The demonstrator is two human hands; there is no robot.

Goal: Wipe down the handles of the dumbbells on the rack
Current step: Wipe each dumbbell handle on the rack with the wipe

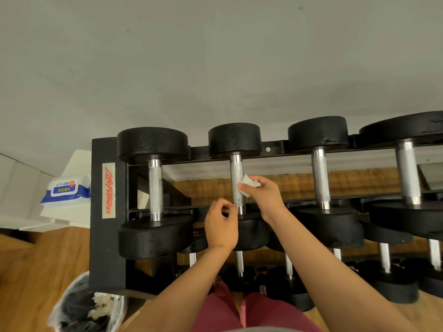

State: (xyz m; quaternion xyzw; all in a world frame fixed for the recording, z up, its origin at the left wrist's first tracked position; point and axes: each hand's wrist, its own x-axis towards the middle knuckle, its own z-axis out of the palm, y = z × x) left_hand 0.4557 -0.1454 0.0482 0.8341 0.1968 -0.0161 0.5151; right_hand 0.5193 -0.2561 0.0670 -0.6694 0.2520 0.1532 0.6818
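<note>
Dumbbell handle: knurled chrome, black heads | right hand pinches white wipe | left hand curled, grip unclear

1. One view, from a wide-angle camera worn on the person's head.
2. It faces forward and steeply down, close above a dumbbell rack (straight lines bow toward the edges).
3. A wall fills the upper half; wooden floor and the wearer's legs sit along the bottom.
</note>
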